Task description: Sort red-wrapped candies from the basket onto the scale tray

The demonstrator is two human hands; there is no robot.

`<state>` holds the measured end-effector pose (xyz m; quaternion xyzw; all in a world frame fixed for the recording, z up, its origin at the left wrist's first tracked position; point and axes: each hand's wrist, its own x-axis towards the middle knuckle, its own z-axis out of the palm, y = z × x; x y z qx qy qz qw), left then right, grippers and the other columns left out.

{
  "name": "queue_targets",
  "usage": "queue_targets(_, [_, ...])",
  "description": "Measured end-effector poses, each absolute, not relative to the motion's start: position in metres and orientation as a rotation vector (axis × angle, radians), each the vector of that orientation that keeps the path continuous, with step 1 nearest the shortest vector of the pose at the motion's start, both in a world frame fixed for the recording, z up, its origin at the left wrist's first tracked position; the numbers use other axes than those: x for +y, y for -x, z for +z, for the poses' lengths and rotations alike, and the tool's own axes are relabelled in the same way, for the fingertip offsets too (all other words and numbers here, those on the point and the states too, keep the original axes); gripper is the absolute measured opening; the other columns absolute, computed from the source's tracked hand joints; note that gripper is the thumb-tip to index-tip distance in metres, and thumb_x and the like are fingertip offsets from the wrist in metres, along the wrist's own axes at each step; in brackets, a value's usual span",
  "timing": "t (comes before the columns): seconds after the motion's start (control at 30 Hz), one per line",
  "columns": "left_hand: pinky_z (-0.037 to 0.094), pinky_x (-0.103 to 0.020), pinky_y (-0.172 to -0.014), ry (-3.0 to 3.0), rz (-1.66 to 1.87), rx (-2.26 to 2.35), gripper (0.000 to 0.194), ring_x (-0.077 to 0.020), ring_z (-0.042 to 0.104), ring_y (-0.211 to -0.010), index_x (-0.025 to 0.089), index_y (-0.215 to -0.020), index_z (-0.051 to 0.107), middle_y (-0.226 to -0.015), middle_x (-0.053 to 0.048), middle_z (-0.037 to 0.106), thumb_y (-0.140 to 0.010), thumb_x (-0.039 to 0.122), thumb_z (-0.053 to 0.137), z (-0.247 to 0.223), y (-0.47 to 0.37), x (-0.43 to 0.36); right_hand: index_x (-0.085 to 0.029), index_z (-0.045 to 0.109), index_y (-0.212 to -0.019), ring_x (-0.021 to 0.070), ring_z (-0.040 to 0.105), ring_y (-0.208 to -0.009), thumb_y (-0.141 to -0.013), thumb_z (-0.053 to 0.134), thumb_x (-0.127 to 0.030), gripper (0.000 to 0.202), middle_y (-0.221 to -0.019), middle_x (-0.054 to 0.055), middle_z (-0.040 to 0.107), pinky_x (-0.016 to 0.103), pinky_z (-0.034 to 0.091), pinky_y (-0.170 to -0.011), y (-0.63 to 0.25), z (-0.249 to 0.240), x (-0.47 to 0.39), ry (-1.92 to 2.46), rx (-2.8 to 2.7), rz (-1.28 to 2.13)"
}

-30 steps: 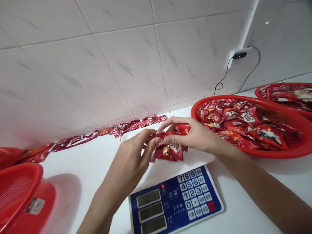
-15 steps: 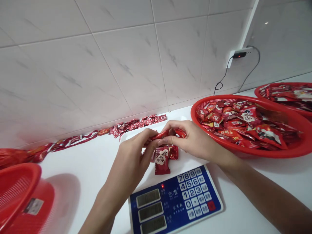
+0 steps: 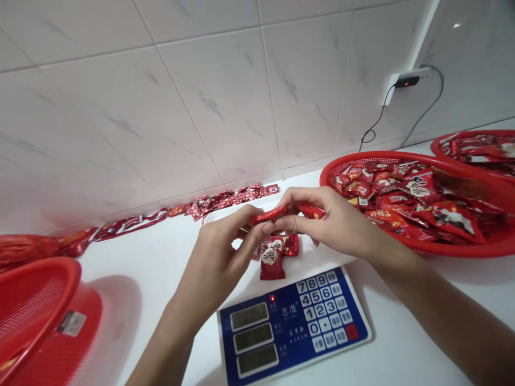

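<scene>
My left hand (image 3: 219, 257) is closed, thumb and fingers pinching a red candy packet (image 3: 271, 214) above the white weighing tray (image 3: 317, 260). From the other side my right hand (image 3: 341, 222) grips the same packet, and a second red wrapper (image 3: 309, 209) shows inside its curled fingers. Beneath the hands, a dark red wrapped snack (image 3: 272, 261) with pale lettering lies on the tray, beside a shiny red wrapped piece (image 3: 291, 245). The blue scale panel (image 3: 287, 327) with its keypad and displays faces me. My fingers partly hide the tray's contents.
A red basket (image 3: 402, 245) heaped with red packets stands right, another (image 3: 446, 142) behind it. Red baskets (image 3: 74, 279) sit at left. Strips of wrapped packets (image 3: 225, 200) lie along the tiled wall (image 3: 221, 96). A cable (image 3: 382, 110) hangs from a socket.
The whole view has shifted slightly, with things a little right and higher. My hands stay over the tray, and more of the red wrapper in my right hand shows.
</scene>
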<state>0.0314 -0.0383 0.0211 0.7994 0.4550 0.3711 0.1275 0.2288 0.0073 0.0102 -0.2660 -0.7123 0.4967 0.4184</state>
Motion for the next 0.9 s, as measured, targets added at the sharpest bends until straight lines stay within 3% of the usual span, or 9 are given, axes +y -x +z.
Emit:
queue_targets(0.13, [0.044,-0.021,-0.053,-2.643,1.19,1.442,0.02,-0.0106,0.054,-0.054,0.021,-0.081,0.058,-0.064,0.005,0.06,-0.1,0.016,0.055,0.017,-0.027,-0.036,-0.023,0.076,-0.097,0.0111,0.057,-0.064,-0.086,0.08,-0.038,0.018,-0.079,-0.002,0.067,0.023,0.041,-0.052,-0.235,0.013,0.011,0.681,-1.784,1.384])
queue_targets(0.23, [0.049,-0.021,-0.061,-2.884,1.342,1.443,0.015,-0.0121,0.064,-0.067,0.021,-0.095,0.066,-0.081,0.001,0.072,-0.098,0.01,0.057,0.013,-0.023,-0.034,-0.025,0.076,-0.109,0.0148,0.064,-0.075,-0.086,0.08,-0.041,0.028,-0.088,0.001,0.071,0.025,0.047,-0.059,-0.241,0.018,0.012,0.73,-1.784,1.476])
queue_targets(0.3, [0.051,-0.021,-0.065,-2.954,1.395,1.381,0.015,-0.0136,0.069,-0.077,0.022,-0.096,0.068,-0.089,-0.001,0.075,-0.097,0.009,0.059,0.012,-0.021,-0.032,-0.023,0.075,-0.107,0.0158,0.067,-0.081,-0.087,0.079,-0.036,0.024,-0.087,0.002,0.071,0.025,0.049,-0.064,-0.242,0.019,0.014,0.731,-1.758,1.486])
queue_targets(0.4, [0.055,-0.023,-0.064,-2.705,1.187,1.339,0.003,-0.016,0.072,-0.079,0.023,-0.097,0.068,-0.089,-0.002,0.076,-0.096,0.023,0.066,0.014,-0.019,-0.028,-0.02,0.071,-0.093,0.0116,0.062,-0.075,-0.09,0.072,-0.02,0.004,-0.08,-0.002,0.065,0.022,0.046,-0.059,-0.239,0.016,0.015,0.746,-1.749,1.344])
queue_targets(0.5, [0.057,-0.024,-0.059,-2.186,0.961,1.258,0.02,-0.0169,0.072,-0.073,0.023,-0.108,0.066,-0.083,-0.001,0.076,-0.095,0.038,0.064,0.014,-0.019,-0.024,-0.018,0.065,-0.082,0.0087,0.059,-0.074,-0.09,0.065,-0.011,0.011,-0.082,-0.003,0.063,0.019,0.044,-0.056,-0.234,0.013,0.016,0.725,-1.779,1.219])
queue_targets(0.6, [0.054,-0.024,-0.055,-1.926,0.998,1.216,0.021,-0.0156,0.068,-0.064,0.022,-0.106,0.062,-0.074,0.001,0.071,-0.094,0.039,0.062,0.01,-0.02,-0.02,-0.018,0.067,-0.085,0.0085,0.058,-0.074,-0.091,0.064,-0.013,0.009,-0.081,-0.003,0.063,0.017,0.043,-0.052,-0.232,0.011,0.018,0.677,-1.81,1.256])
queue_targets(0.7, [0.051,-0.025,-0.057,-2.035,1.056,1.389,0.012,-0.0154,0.064,-0.063,0.022,-0.094,0.061,-0.07,0.002,0.068,-0.089,0.033,0.063,0.007,-0.017,-0.016,-0.02,0.069,-0.093,0.0083,0.055,-0.065,-0.09,0.068,-0.019,0.003,-0.075,-0.004,0.061,0.017,0.043,-0.048,-0.233,0.009,0.022,0.728,-1.697,1.32])
queue_targets(0.8, [0.048,-0.028,-0.058,-2.172,0.882,1.58,0.01,-0.0169,0.064,-0.063,0.022,-0.09,0.063,-0.07,0.001,0.07,-0.088,0.03,0.057,0.007,-0.012,-0.011,-0.021,0.067,-0.101,0.0086,0.056,-0.058,-0.084,0.074,-0.017,0.018,-0.069,-0.005,0.061,0.018,0.048,-0.049,-0.236,0.009,0.027,0.749,-1.389,1.473])
queue_targets(0.9, [0.045,-0.029,-0.058,-2.236,0.756,1.624,0.014,-0.0175,0.063,-0.06,0.022,-0.089,0.064,-0.071,0.0,0.073,-0.089,0.03,0.052,0.008,-0.013,-0.009,-0.022,0.065,-0.11,0.0094,0.065,-0.062,-0.077,0.074,-0.005,0.038,-0.079,-0.003,0.07,0.02,0.055,-0.057,-0.239,0.012,0.029,0.729,-1.158,1.567])
